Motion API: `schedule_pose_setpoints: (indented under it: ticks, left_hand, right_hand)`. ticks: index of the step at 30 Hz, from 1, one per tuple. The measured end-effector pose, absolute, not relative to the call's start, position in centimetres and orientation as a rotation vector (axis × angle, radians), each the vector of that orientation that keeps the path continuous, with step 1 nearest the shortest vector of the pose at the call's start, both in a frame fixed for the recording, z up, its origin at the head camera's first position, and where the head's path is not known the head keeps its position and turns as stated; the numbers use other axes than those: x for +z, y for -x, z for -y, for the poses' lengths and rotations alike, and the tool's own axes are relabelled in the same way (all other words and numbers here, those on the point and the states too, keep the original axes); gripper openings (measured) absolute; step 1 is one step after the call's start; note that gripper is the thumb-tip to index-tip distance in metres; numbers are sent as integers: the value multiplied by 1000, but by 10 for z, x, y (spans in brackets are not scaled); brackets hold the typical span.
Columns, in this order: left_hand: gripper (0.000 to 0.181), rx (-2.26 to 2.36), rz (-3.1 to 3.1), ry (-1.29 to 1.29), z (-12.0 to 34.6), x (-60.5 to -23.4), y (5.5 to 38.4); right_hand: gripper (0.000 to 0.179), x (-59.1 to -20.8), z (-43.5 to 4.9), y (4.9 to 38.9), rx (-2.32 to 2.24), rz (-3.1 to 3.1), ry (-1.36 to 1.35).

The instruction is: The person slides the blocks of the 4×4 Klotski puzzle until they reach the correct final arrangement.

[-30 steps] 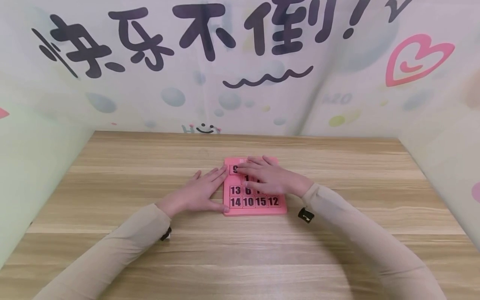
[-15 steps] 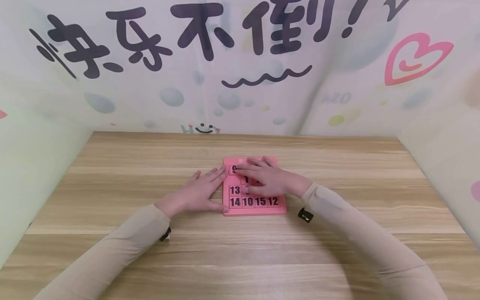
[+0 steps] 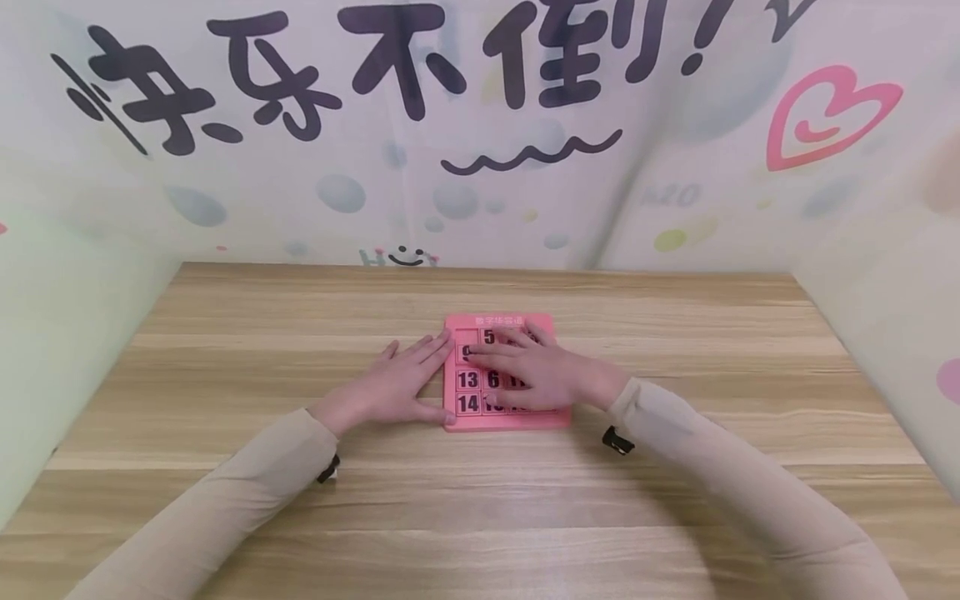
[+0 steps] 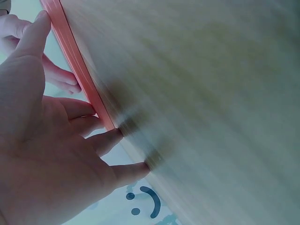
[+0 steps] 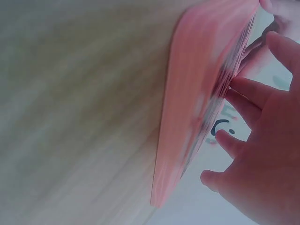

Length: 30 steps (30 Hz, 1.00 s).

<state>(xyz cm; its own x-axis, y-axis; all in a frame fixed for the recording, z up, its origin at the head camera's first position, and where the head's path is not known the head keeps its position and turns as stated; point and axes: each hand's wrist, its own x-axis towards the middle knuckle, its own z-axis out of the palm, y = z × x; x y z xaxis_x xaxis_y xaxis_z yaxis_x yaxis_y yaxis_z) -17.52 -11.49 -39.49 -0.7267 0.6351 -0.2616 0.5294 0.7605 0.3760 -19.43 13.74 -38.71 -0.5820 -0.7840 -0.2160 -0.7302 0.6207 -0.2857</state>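
A pink number sliding puzzle (image 3: 510, 423) lies flat on the wooden table in the head view. My left hand (image 3: 384, 385) rests along its left side, fingertips near the upper left edge and thumb at the lower left corner; the left wrist view shows straight, spread fingers against the pink rim (image 4: 77, 61). Across the puzzle's right part stretches my right hand (image 3: 551, 368), one fingertip touching the tile marked 9 (image 3: 462, 354) in the second row. Above that tile, the top left slot (image 3: 467, 335) holds no tile. Several tiles at the right are hidden under the right hand.
The wooden table (image 3: 480, 508) extends around the puzzle on all sides. A white printed backdrop (image 3: 405, 192) with large dark characters stands behind the table's back edge, and pale walls flank both sides.
The tile marked 9 has slid down from the top left slot into the second row. My right hand has moved slightly toward me; the left hand has stayed in place.
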Motion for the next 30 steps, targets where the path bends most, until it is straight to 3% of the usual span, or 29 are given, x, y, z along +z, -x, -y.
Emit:
schedule_pose_setpoints:
  ticks: [30]
  left_hand:
    - [104, 389, -2589, -906, 115, -395, 176]
  right_hand:
    - [62, -392, -158, 195, -328, -2614, 1176]
